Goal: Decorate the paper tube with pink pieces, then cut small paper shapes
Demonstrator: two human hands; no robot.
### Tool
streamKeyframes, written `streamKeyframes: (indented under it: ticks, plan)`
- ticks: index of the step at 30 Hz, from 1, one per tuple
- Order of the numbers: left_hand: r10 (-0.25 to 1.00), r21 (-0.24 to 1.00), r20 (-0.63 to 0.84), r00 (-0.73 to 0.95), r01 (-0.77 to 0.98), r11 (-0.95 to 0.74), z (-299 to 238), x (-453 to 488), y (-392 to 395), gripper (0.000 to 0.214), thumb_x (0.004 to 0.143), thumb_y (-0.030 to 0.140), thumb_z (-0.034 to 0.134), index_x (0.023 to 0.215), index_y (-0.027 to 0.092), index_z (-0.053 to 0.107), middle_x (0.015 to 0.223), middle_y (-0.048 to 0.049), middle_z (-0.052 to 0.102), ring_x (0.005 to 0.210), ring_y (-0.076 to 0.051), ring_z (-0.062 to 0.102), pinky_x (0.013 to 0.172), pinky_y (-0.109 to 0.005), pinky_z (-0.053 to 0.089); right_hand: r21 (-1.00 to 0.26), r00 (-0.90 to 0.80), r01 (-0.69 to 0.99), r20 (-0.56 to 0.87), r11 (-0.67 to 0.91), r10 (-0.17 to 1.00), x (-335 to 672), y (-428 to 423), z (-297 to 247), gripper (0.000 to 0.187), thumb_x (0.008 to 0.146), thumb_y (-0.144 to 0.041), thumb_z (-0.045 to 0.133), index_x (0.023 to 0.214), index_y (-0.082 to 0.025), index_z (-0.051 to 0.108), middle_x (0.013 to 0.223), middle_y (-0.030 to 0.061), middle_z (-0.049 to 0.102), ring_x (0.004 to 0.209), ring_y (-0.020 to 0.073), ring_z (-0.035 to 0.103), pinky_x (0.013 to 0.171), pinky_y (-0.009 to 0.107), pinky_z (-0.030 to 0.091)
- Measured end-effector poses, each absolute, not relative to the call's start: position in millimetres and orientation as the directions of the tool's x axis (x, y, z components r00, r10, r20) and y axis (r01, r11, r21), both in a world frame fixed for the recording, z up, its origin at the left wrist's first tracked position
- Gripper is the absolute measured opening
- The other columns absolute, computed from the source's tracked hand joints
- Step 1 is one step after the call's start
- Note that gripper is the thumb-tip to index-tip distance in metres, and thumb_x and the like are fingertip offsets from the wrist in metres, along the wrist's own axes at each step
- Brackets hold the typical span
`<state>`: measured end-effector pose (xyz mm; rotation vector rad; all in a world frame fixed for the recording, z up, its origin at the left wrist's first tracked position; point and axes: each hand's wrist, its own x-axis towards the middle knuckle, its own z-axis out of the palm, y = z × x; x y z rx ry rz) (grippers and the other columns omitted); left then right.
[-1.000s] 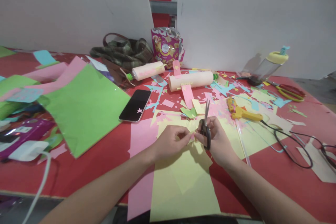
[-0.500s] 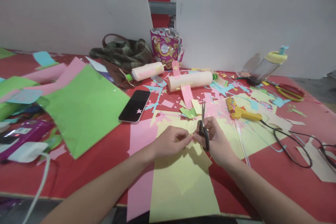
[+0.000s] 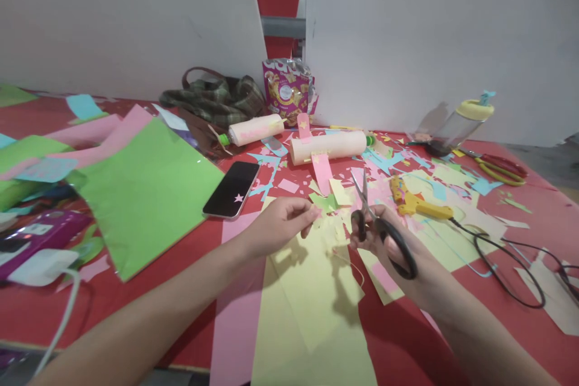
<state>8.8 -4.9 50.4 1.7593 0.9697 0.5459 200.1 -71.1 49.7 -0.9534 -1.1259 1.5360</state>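
Observation:
My left hand (image 3: pixel 286 223) pinches a small pink paper piece (image 3: pixel 318 210) at its fingertips, above the yellow sheet. In my right hand (image 3: pixel 377 235) are black-handled scissors (image 3: pixel 363 192), blades apart and pointing up and away from me. Yellow paper (image 3: pixel 312 313) lies under both hands, overlapping a pink sheet (image 3: pixel 237 307). On the yellow paper rests a thin pale strip (image 3: pixel 357 268). A pink star (image 3: pixel 238 198) sits on the phone (image 3: pixel 228 193), left of my left hand.
Beyond my hands lies a paper-wrapped tube (image 3: pixel 332 146) among many scraps. A yellow glue gun (image 3: pixel 420 204) with a black cord is at right, near a clear bottle (image 3: pixel 461 126) and red-yellow scissors (image 3: pixel 502 169). Green sheets (image 3: pixel 149 193) and a purple box (image 3: pixel 45 235) occupy the left.
My hands have moved apart, the left with the small pink piece and the right with the scissors. The scissor blades have opened. A thin strip now shows on the yellow paper.

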Motion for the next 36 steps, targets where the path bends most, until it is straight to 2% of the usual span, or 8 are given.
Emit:
streamKeyframes:
  ticks: [4, 7, 12, 16, 19, 24, 29, 36]
  plan:
    - [0.812, 0.91, -0.048, 0.582, 0.36, -0.204, 59, 12, 5, 0.031, 0.079, 0.035, 0.038, 0.057, 0.014, 0.046, 0.056, 0.0024, 0.046, 0.057, -0.009, 0.044, 0.059, -0.021, 0.035, -0.953, -0.334, -0.214, -0.136, -0.215, 0.933, 214, -66, 36, 0.029, 0.066, -0.044, 0.058, 0.085, -0.027, 0.045, 0.083, 0.0025, 0.045, 0.08, 0.0181, 0.047, 0.074, 0.034, 0.038]
    - [0.807, 0.899, -0.036, 0.59, 0.371, -0.231, 62, 17, 11, 0.032, 0.079, 0.035, 0.037, 0.056, 0.015, 0.045, 0.055, 0.0023, 0.044, 0.056, -0.009, 0.043, 0.058, -0.021, 0.035, -0.944, -0.354, -0.227, -0.151, -0.241, 0.923, 222, -61, 28, 0.032, 0.064, -0.046, 0.059, 0.088, -0.028, 0.047, 0.086, 0.0043, 0.047, 0.085, 0.0214, 0.048, 0.075, 0.038, 0.038]
    - [0.824, 0.875, -0.001, 0.567, 0.399, -0.274, 58, 23, 19, 0.034, 0.079, 0.038, 0.037, 0.057, 0.014, 0.046, 0.056, 0.0016, 0.045, 0.054, -0.009, 0.043, 0.057, -0.022, 0.036, -0.956, -0.257, -0.267, -0.048, -0.119, 0.965, 232, -60, 48, 0.038, 0.055, -0.055, 0.06, 0.08, -0.028, 0.052, 0.085, 0.0062, 0.047, 0.088, 0.0266, 0.047, 0.071, 0.04, 0.04]
    - [0.817, 0.883, 0.017, 0.577, 0.374, -0.282, 54, 26, 26, 0.034, 0.079, 0.038, 0.037, 0.057, 0.014, 0.047, 0.055, 0.0019, 0.047, 0.056, -0.009, 0.046, 0.061, -0.023, 0.037, -0.978, -0.192, -0.206, 0.021, -0.019, 0.981, 244, -57, 73, 0.044, 0.046, -0.061, 0.061, 0.074, -0.028, 0.054, 0.078, 0.0071, 0.05, 0.086, 0.0286, 0.046, 0.07, 0.042, 0.039]
    - [0.813, 0.903, 0.027, 0.581, 0.335, -0.27, 56, 30, 30, 0.034, 0.079, 0.038, 0.039, 0.055, 0.015, 0.045, 0.055, 0.0028, 0.045, 0.058, -0.009, 0.046, 0.061, -0.021, 0.036, -0.981, -0.187, -0.193, 0.003, -0.034, 0.982, 248, -50, 67, 0.037, 0.055, -0.057, 0.059, 0.076, -0.027, 0.053, 0.084, 0.0064, 0.049, 0.085, 0.0253, 0.046, 0.072, 0.04, 0.038]
    - [0.82, 0.901, 0.045, 0.57, 0.331, -0.279, 52, 37, 36, 0.033, 0.079, 0.039, 0.039, 0.057, 0.015, 0.044, 0.055, 0.0031, 0.042, 0.053, -0.008, 0.042, 0.054, -0.021, 0.034, -0.94, -0.362, -0.299, -0.045, -0.162, 0.931, 232, -40, 30, 0.028, 0.067, -0.049, 0.055, 0.077, -0.024, 0.047, 0.081, 0.0029, 0.046, 0.074, 0.0172, 0.047, 0.073, 0.036, 0.037]
    - [0.846, 0.917, 0.048, 0.532, 0.312, -0.248, 41, 39, 40, 0.034, 0.079, 0.039, 0.039, 0.056, 0.014, 0.043, 0.053, 0.0036, 0.041, 0.051, -0.007, 0.041, 0.053, -0.021, 0.032, -0.864, -0.489, -0.4, -0.081, -0.306, 0.868, 218, -33, 11, 0.032, 0.065, -0.046, 0.059, 0.084, -0.025, 0.043, 0.081, 0.0019, 0.048, 0.072, 0.0152, 0.05, 0.07, 0.032, 0.037]
    - [0.855, 0.936, -0.033, 0.517, 0.315, -0.155, 38, 37, 34, 0.035, 0.078, 0.042, 0.038, 0.057, 0.015, 0.042, 0.052, 0.0046, 0.039, 0.048, -0.007, 0.037, 0.048, -0.019, 0.03, -0.819, -0.507, -0.476, -0.043, -0.322, 0.861, 220, -35, -4, 0.034, 0.067, -0.043, 0.059, 0.091, -0.023, 0.046, 0.091, 0.0042, 0.048, 0.085, 0.0166, 0.047, 0.077, 0.034, 0.035]
